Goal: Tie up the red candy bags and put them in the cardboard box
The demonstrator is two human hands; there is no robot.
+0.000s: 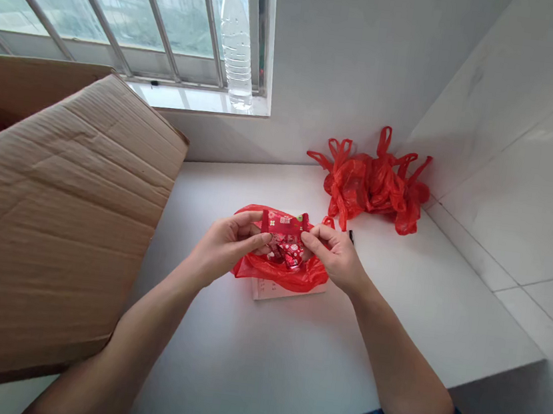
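Both of my hands hold a small red printed packet (284,224) by its two sides. My left hand (232,238) pinches its left edge between thumb and fingers, and my right hand (334,251) pinches the right edge. Shiny red wrapped pieces (291,254) with white dots show just below the packet's printed band; whether they are inside it I cannot tell. Under my hands a red plastic bag (278,276) lies spread out. Part of a pale, box-like or book-like thing (276,292) with small red marks sticks out from beneath the bag.
A big open cardboard box (64,208) fills the left side, with something red inside. Several knotted red plastic bags (377,182) sit at the back of the white table (218,354). A small black object (351,236) lies by my right hand. A clear bottle (237,48) stands on the windowsill.
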